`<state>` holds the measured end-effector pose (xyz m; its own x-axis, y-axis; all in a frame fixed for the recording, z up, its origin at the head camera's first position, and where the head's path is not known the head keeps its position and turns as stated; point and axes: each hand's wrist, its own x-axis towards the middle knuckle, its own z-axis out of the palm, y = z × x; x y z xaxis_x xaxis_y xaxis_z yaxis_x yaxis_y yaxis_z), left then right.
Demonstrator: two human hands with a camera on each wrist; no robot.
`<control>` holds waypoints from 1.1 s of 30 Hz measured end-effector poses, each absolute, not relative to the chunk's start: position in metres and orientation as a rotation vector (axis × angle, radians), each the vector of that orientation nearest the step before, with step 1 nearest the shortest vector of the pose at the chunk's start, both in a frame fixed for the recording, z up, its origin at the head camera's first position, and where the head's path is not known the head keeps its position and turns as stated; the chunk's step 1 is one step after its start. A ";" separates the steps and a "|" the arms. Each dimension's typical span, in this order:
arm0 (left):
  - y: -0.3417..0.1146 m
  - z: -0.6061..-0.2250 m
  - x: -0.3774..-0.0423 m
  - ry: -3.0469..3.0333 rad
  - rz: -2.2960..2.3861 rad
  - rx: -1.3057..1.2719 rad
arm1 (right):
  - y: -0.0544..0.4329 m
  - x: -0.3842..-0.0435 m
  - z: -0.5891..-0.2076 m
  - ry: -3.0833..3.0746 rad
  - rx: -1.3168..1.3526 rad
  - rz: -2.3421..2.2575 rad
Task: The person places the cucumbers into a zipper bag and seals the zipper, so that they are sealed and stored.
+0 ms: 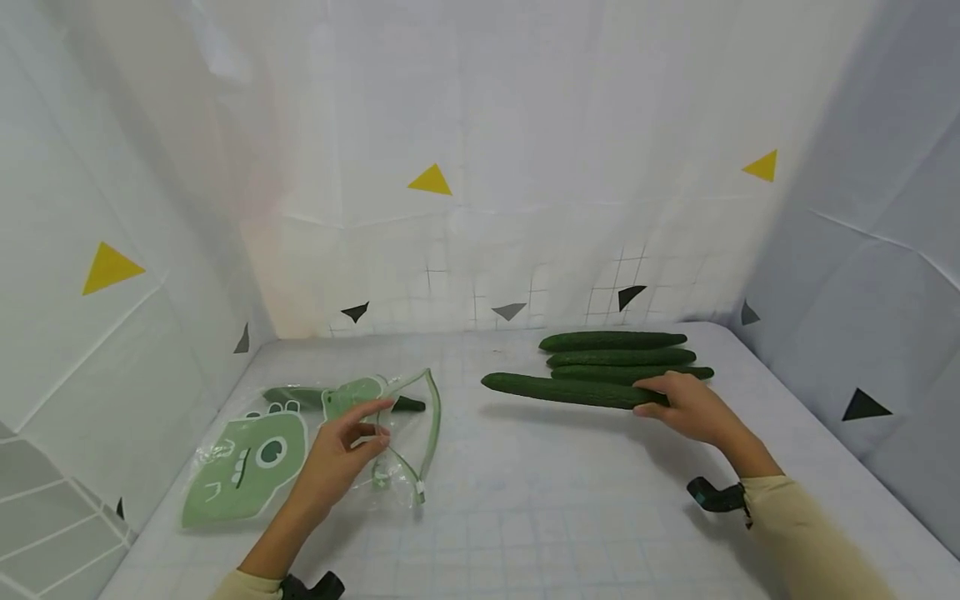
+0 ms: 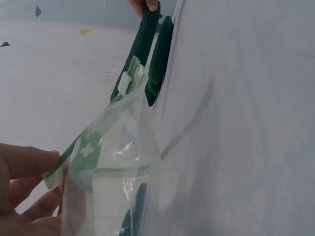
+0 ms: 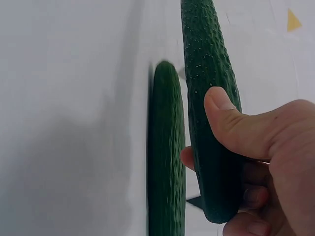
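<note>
My right hand (image 1: 693, 408) grips a long dark green cucumber (image 1: 562, 390) by its right end and holds it above the table, its far end pointing left. Thumb and fingers wrap that end in the right wrist view. At the left, my left hand (image 1: 341, 454) pinches the edge of a clear zip bag (image 1: 401, 500) printed with a green cartoon monster. The bag's mouth, with its green zip strip (image 1: 435, 425) and white slider (image 2: 125, 83), gapes toward the right. Inside the bag lies another cucumber (image 1: 408, 404), partly hidden by the print and my hand.
Several more cucumbers lie side by side at the back right, among them a rear one (image 1: 611, 341) and a middle one (image 1: 621, 357). The white table (image 1: 525, 517) is bounded by white sheet walls (image 1: 525, 125) at the back and both sides.
</note>
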<state>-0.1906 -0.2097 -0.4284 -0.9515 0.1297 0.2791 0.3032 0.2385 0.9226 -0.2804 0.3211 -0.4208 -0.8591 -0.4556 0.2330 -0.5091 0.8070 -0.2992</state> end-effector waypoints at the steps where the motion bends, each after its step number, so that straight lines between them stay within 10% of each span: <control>1: -0.209 -0.429 -0.190 -2.350 -1.830 -0.407 | 0.317 -0.280 -0.421 -2.840 0.768 0.531; 33: -0.202 -0.431 -0.188 -2.320 -1.818 -0.498 | 0.179 -0.284 -0.432 -2.762 1.068 0.596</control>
<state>-0.1882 -0.2024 -0.4313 -0.9332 0.1649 0.3194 0.3495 0.2092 0.9133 -0.2841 0.1793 -0.4323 -0.7435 -0.6206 0.2491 -0.6681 0.6733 -0.3167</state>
